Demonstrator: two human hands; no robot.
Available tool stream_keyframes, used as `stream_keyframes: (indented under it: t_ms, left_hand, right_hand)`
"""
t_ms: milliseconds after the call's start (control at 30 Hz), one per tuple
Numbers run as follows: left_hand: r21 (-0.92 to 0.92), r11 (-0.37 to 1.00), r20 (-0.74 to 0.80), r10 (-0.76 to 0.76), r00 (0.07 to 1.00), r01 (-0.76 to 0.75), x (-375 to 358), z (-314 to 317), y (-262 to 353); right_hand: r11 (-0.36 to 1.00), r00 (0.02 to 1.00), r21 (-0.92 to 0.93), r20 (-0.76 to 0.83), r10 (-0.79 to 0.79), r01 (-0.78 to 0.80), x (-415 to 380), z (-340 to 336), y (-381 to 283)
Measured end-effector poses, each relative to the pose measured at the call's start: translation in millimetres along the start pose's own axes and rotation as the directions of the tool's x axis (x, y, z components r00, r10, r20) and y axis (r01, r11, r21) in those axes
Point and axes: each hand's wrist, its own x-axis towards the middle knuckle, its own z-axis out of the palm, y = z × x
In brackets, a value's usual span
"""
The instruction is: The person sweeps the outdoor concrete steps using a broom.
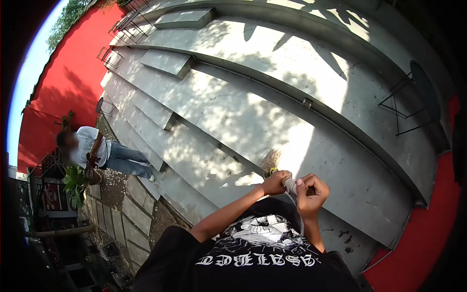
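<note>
My left hand [275,182] is closed round a straw broom, just behind its bristles [270,159]. The tan bristles fan out past my fist, with a bit of yellow binding at their base. Between my two hands the broom's handle [290,185] shows as a pale, ridged or wrapped length. My right hand [311,194] is curled into a closed grip at the other end of the handle, thumb up. A pale strip hangs below the handle, and I cannot make out what it is. Both fists are close together in front of my black printed shirt [262,243].
Wide concrete steps [219,112] cross the view, with raised blocks [168,62] along them. A person [104,151] stands at the left by a potted plant [74,180]. A dark round-topped metal stool [423,92] is at the right. Paving slabs [114,221] lie lower left.
</note>
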Motion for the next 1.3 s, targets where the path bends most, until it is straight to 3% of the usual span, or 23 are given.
stream_keyframes:
  t_ms: [33, 67, 167, 200, 233, 333, 367, 433, 533, 567, 600, 667, 700, 767, 833, 867, 967, 1033, 1100, 1267, 1300]
  left_hand:
    - [0.103, 0.994, 0.029, 0.022, 0.999, -0.025, 2, -20, 10]
    - [0.116, 0.993, 0.017, -0.035, 0.999, 0.033, 5, -40, 19]
    - [0.099, 0.995, 0.016, -0.025, 1.000, 0.023, 28, -90, 32]
    - [0.099, 0.995, 0.007, 0.002, 1.000, -0.003, 37, -102, 34]
    - [0.080, 0.989, -0.017, 0.126, 0.992, -0.124, 48, -115, 36]
    - [0.074, 0.981, -0.085, 0.186, 0.979, -0.180, 76, -152, 45]
    - [0.102, 0.937, -0.065, 0.342, 0.938, -0.335, 90, -163, 20]
    - [0.089, 0.954, -0.007, 0.290, 0.957, -0.288, 115, -199, 11]
    - [0.054, 0.870, -0.017, 0.492, 0.870, -0.490, 169, -255, -49]
    - [0.081, 0.914, 0.053, 0.395, 0.917, -0.398, 180, -282, -60]
    - [-0.135, 0.956, 0.089, 0.272, 0.958, -0.259, 198, -303, -108]
    - [-0.055, 0.963, 0.098, 0.269, 0.958, -0.265, 192, -342, -200]
    - [0.241, 0.880, 0.084, 0.401, 0.912, -0.409, 176, -366, -221]
    - [0.311, 0.901, 0.045, 0.305, 0.951, -0.303, 119, -410, -220]
    - [0.297, 0.914, 0.053, 0.274, 0.960, -0.277, 86, -457, -232]
    - [0.337, 0.912, 0.086, 0.216, 0.973, -0.233, 67, -474, -230]
    - [0.411, 0.910, 0.140, 0.002, 0.990, -0.060, 31, -521, -230]
    - [0.453, 0.891, 0.087, -0.073, 0.994, 0.026, 18, -549, -208]
    - [0.429, 0.902, 0.088, -0.003, 0.996, -0.035, 21, -570, -196]
    - [0.331, 0.917, 0.011, 0.233, 0.972, -0.224, 23, -600, -175]
    - [0.317, 0.926, 0.043, 0.203, 0.978, -0.206, 20, -606, -184]
  right_hand:
    - [0.997, 1.000, 0.077, -0.019, 0.012, -0.010, 11, 8, 0]
    - [0.993, 1.000, 0.114, 0.017, 0.000, -0.002, 23, 17, -5]
    - [0.973, 0.995, 0.226, 0.075, -0.062, 0.043, 58, 43, -17]
    - [0.974, 0.991, 0.209, 0.078, -0.107, 0.089, 71, 50, -21]
    - [0.974, 0.981, 0.174, 0.099, -0.164, 0.145, 83, 58, -27]
    - [0.955, 0.936, 0.044, 0.190, -0.296, 0.293, 111, 86, -38]
    - [0.938, 0.916, -0.004, 0.215, -0.338, 0.347, 116, 103, -37]
    - [0.885, 0.869, -0.104, 0.269, -0.415, 0.454, 129, 145, -31]
    - [0.896, 0.924, -0.246, 0.197, -0.328, 0.371, 144, 212, 13]
    - [0.886, 0.933, -0.300, 0.177, -0.314, 0.355, 151, 239, 41]
    - [0.911, 0.960, -0.306, 0.118, -0.254, 0.278, 158, 268, 68]
    - [0.958, 0.992, -0.263, -0.009, -0.122, 0.116, 165, 321, 126]
    - [0.978, 0.995, -0.210, -0.091, -0.039, 0.020, 164, 343, 158]
    - [0.990, 0.996, -0.128, -0.077, 0.042, -0.052, 149, 387, 176]
    - [0.985, 0.996, -0.159, 0.057, -0.063, 0.071, 126, 447, 150]
    - [0.978, 0.997, -0.201, 0.068, -0.038, 0.051, 119, 474, 127]
    - [0.985, 0.996, -0.164, -0.062, -0.059, 0.048, 118, 527, 107]
    - [0.988, 0.994, -0.150, -0.101, -0.043, 0.028, 129, 543, 108]
    - [0.992, 0.988, -0.089, -0.119, -0.097, 0.087, 145, 556, 97]
    - [0.962, 0.975, -0.194, -0.078, -0.208, 0.190, 152, 602, 56]
    - [0.957, 0.975, -0.215, -0.072, -0.212, 0.193, 150, 618, 54]
